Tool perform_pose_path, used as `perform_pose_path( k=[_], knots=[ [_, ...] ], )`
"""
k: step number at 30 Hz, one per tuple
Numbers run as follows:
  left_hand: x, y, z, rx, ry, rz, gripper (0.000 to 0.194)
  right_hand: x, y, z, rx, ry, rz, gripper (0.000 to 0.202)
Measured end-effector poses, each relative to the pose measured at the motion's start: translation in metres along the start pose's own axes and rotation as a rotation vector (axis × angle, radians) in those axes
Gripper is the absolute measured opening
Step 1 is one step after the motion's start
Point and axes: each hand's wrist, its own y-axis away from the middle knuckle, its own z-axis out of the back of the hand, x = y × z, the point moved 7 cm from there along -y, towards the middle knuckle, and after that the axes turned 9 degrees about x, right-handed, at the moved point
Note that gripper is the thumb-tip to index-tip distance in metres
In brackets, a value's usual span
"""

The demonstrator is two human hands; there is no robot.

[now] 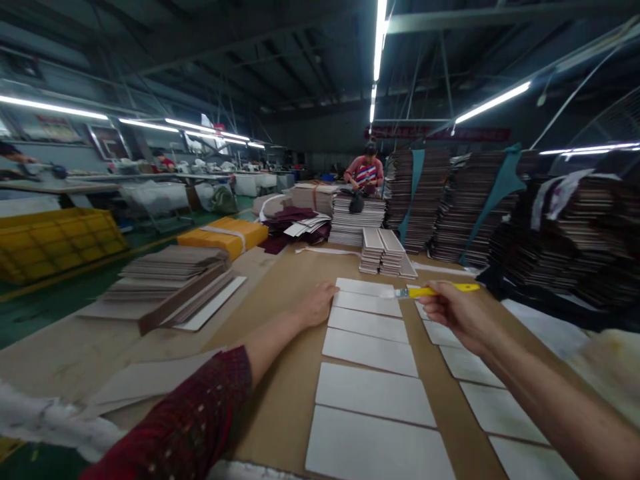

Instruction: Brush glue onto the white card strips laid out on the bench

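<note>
A yellow-handled paintbrush (445, 289) lies sideways in my right hand (450, 310), whose fingers are wrapped round the handle. Its bristles touch the far part of a column of flat white boards (370, 327), which overlap one another down the middle of the table. My left hand (320, 303) is at the left edge of the far boards, fingers curled, fingertips on the edge of a white board (363, 302). A second row of white boards (475, 365) runs beneath my right forearm, which partly hides it.
Stacked narrow boards (383, 252) stand beyond the column. At left lie a pile of grey-brown boards (167, 273) and a yellow bundle (225, 237). Tall dark stacks (467, 200) line the right back. A person (365, 172) stands behind the far stacks. Brown sheeting (280, 287) covers the table.
</note>
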Motion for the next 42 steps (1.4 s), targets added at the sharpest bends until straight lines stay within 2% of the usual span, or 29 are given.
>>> perform_pose_path(
  k=[4,7,11,14,26,33,37,42],
  knots=[
    [0.007,-0.002,-0.009,-0.025,-0.011,0.027,0.042,-0.011,-0.052,-0.043,0.032,0.085,-0.021,0.013],
    [0.007,0.000,-0.010,-0.038,-0.018,0.043,0.041,-0.023,-0.081,-0.066,0.044,0.133,-0.042,0.016],
    [0.006,0.000,-0.010,-0.036,-0.025,0.037,0.038,-0.040,-0.108,-0.087,0.038,0.180,-0.055,0.020],
    [0.006,0.000,-0.011,-0.037,-0.027,0.032,0.038,-0.046,-0.119,-0.094,0.032,0.204,-0.059,0.021],
    [0.002,0.002,-0.008,-0.048,-0.031,0.050,0.026,-0.053,-0.130,-0.103,0.046,0.287,-0.092,0.022],
    [0.002,0.001,-0.007,-0.045,-0.029,0.055,0.028,-0.062,-0.147,-0.103,0.042,0.407,-0.121,0.025],
    [0.003,0.000,-0.008,-0.044,-0.019,0.057,0.031,-0.056,-0.154,-0.093,0.019,0.479,-0.132,0.025],
    [0.006,-0.001,-0.011,-0.056,-0.013,0.066,0.035,-0.048,-0.157,-0.066,-0.032,0.540,-0.133,0.025]
  ],
)
